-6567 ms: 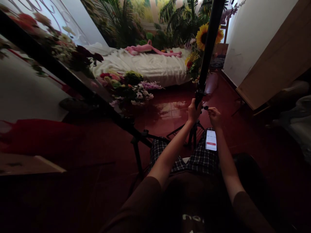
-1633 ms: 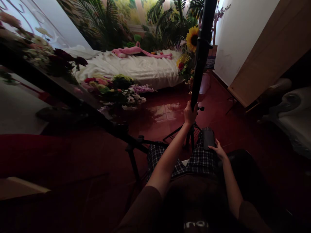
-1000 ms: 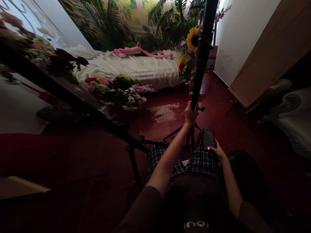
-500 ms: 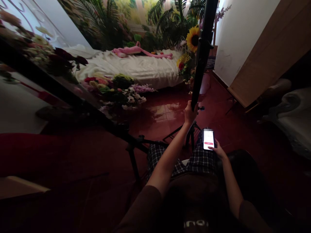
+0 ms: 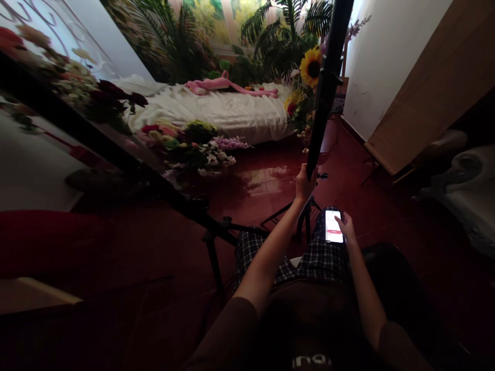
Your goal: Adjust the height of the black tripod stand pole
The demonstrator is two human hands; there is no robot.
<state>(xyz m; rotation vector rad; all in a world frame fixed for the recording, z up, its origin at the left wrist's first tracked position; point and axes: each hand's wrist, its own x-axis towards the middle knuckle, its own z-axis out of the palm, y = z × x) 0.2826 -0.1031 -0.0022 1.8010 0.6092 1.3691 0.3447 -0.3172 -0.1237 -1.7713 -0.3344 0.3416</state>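
Note:
My left hand (image 5: 305,181) is wrapped round a black upright pole (image 5: 325,98), near its lower part. A lit phone (image 5: 333,226) with a mostly white screen and a red bar lies on my right thigh, over the checked trousers (image 5: 286,257). My right hand (image 5: 345,225) is at the phone's right edge, with the thumb over the upper part of the screen. How far its other fingers reach round or under the phone is hidden.
A second black pole (image 5: 96,134) slants across the left. Flowers (image 5: 193,147) stand before a bed with a white cover (image 5: 232,113), where a pink plush toy (image 5: 212,84) lies. A wooden board (image 5: 413,93) leans at the right, near a pale armchair (image 5: 475,185).
My right thumb has moved from the bottom of the phone screen up to its upper part. The view has shifted slightly. My left hand keeps its hold on the pole.

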